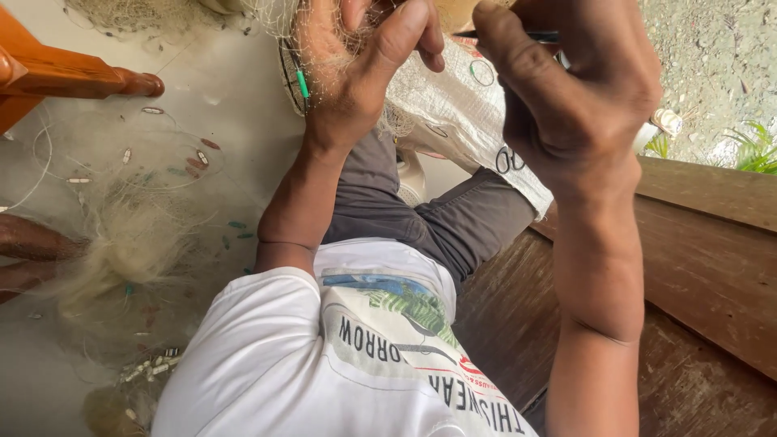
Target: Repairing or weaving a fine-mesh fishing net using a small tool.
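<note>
My left hand (356,65) is raised in front of me, its fingers pinched on a bunch of fine pale fishing net (312,40) that carries a small green piece (303,83). My right hand (571,89) is close to the camera, closed around a thin dark rod-like tool (530,36) whose tip points toward the left hand. The two hands are almost touching. A white woven sack (453,109) lies over my lap, beneath both hands. Below them I see my grey trousers (421,214) and white printed T-shirt (324,356).
More net (133,235) with small floats and weights is heaped on the pale floor at the left. A brown wooden furniture part (77,77) juts in at the top left. I sit on a dark wooden bench (712,275); gravel and green plants (753,146) lie beyond it.
</note>
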